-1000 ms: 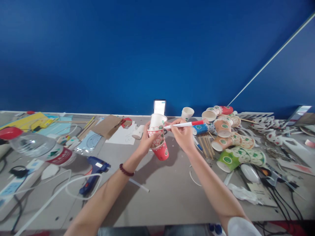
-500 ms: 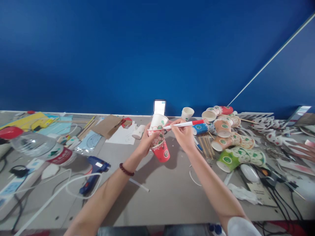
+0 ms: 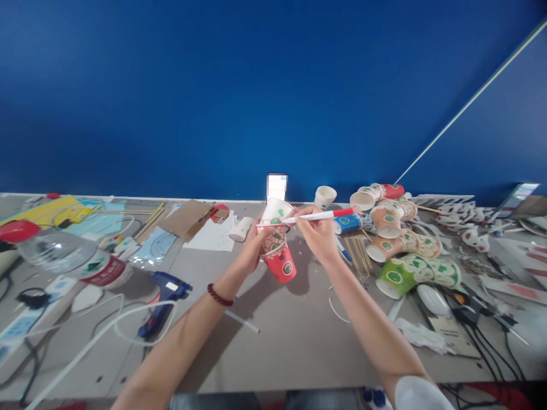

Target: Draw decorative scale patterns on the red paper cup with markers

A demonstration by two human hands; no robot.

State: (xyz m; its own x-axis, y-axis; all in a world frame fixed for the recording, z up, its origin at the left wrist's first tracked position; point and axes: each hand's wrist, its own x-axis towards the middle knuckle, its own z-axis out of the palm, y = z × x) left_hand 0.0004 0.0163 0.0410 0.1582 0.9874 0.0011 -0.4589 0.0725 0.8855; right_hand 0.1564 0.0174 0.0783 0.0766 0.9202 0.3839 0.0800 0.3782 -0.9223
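Note:
My left hand [image 3: 253, 246] is wrapped round the side of joined paper cups, held tilted above the table. The lower paper cup [image 3: 282, 265] is red with a round emblem; the upper paper cup [image 3: 276, 210] is white with green and red print. Between the fingers of my right hand [image 3: 317, 232] is a marker pen [image 3: 327, 215] with a white barrel and a red end. Its tip points left at the upper cup, near a red rim line; whether it touches I cannot tell. My left fingertips are partly hidden behind the cups.
Several patterned paper cups [image 3: 388, 221] lie in a pile on the right, beside wooden sticks [image 3: 358, 256]. On the left are a blue glue gun [image 3: 164, 302], a plastic bottle [image 3: 81, 256] and a power strip [image 3: 32, 324]. A lit phone [image 3: 277, 185] stands against the blue wall.
The red cup's lower end has shifted very slightly right. My right hand and the marker pen stay almost in place. Another person's hand at the far right has moved.

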